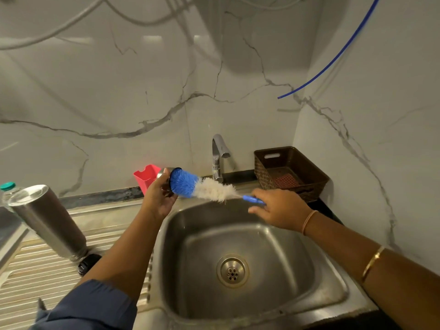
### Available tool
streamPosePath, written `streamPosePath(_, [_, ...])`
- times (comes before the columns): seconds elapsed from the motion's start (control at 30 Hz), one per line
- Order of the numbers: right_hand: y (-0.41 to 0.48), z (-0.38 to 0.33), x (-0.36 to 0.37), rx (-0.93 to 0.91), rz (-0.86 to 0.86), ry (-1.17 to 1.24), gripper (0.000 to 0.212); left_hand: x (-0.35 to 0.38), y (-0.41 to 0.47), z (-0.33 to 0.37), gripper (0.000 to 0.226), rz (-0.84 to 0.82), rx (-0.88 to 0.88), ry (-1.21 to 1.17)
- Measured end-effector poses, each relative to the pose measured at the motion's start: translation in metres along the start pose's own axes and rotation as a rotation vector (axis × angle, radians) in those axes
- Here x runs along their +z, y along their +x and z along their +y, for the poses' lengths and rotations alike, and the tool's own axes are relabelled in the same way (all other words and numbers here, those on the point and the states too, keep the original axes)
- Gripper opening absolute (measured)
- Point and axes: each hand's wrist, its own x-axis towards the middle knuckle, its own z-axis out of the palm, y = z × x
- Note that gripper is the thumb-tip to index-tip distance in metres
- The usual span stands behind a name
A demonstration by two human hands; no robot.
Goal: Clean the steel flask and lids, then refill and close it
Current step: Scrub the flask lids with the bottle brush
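Observation:
My left hand [158, 197] grips a steel lid [164, 173] above the back left corner of the sink [181, 236], its opening turned to the right. A bottle brush [202, 186] with blue and white bristles has its blue tip inside the lid. My right hand [278, 208] holds the brush by its blue handle [253, 199]. The steel flask [47, 220] stands upside down on the ribbed draining board at the left, tilted. A black lid [88, 263] lies beside its mouth.
A chrome tap [219, 156] stands behind the sink, no water running. A red plastic holder [145, 176] sits left of it, a brown basket [290, 172] to the right. A plastic bottle with a teal cap [7, 186] stands behind the flask. A blue tube [333, 60] hangs from above.

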Motion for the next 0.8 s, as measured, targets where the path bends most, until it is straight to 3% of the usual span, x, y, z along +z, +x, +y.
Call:
streamPosePath(0.07, [-0.002,0.012,0.002,-0.028,0.077,-0.331,0.026,0.006,0.000,-0.002,0.016,0.035,-0.011,-0.015])
streamPosePath(0.1, [-0.002,0.009,0.001,0.001,0.092,-0.356,0.020,0.008,-0.001,-0.003,0.017,0.030,-0.018,-0.029])
streamPosePath(0.17, [-0.004,0.001,-0.003,0.134,0.027,-0.059,0.021,0.008,0.000,-0.002,0.017,-0.028,-0.014,-0.034])
streamPosePath(0.23, [-0.002,-0.007,-0.010,0.382,-0.212,0.631,0.031,0.005,0.002,0.001,0.015,-0.080,-0.002,-0.012])
streamPosePath(0.27, [-0.001,-0.007,-0.007,0.384,-0.237,0.727,0.033,0.003,0.003,0.002,0.015,-0.088,-0.003,-0.004])
streamPosePath(0.33, [-0.004,-0.006,-0.007,0.228,-0.123,0.538,0.037,0.003,0.004,0.003,0.014,-0.084,-0.010,0.025])
streamPosePath(0.37, [-0.005,0.000,-0.007,0.117,0.007,0.158,0.040,0.004,0.004,0.003,0.013,-0.065,-0.018,0.046])
streamPosePath(0.43, [-0.009,0.016,-0.004,0.016,0.141,-0.368,0.037,0.007,0.003,0.000,0.014,-0.018,-0.048,0.056])
streamPosePath(0.5, [-0.008,0.017,-0.004,0.012,0.203,-0.456,0.027,0.008,0.000,-0.003,0.015,-0.027,-0.074,0.046])
streamPosePath(0.57, [-0.007,0.012,-0.014,0.178,0.035,-0.029,0.030,0.007,-0.004,-0.004,0.013,-0.076,-0.064,0.064])
streamPosePath(0.63, [-0.008,0.011,-0.018,0.420,-0.218,0.619,0.032,0.003,-0.005,-0.005,0.013,-0.100,-0.051,0.050])
streamPosePath(0.67, [-0.009,0.010,-0.017,0.412,-0.211,0.707,0.032,0.001,-0.006,-0.006,0.013,-0.099,-0.047,0.034])
streamPosePath(0.7, [-0.010,0.008,-0.016,0.316,-0.167,0.589,0.032,0.001,-0.007,-0.006,0.013,-0.090,-0.048,0.023])
streamPosePath(0.73, [-0.011,0.009,-0.014,0.174,-0.052,0.278,0.033,0.002,-0.008,-0.006,0.013,-0.068,-0.052,0.020])
streamPosePath(0.8, [-0.016,0.013,-0.008,0.064,0.062,-0.217,0.032,0.005,-0.008,-0.007,0.016,-0.016,-0.070,0.036])
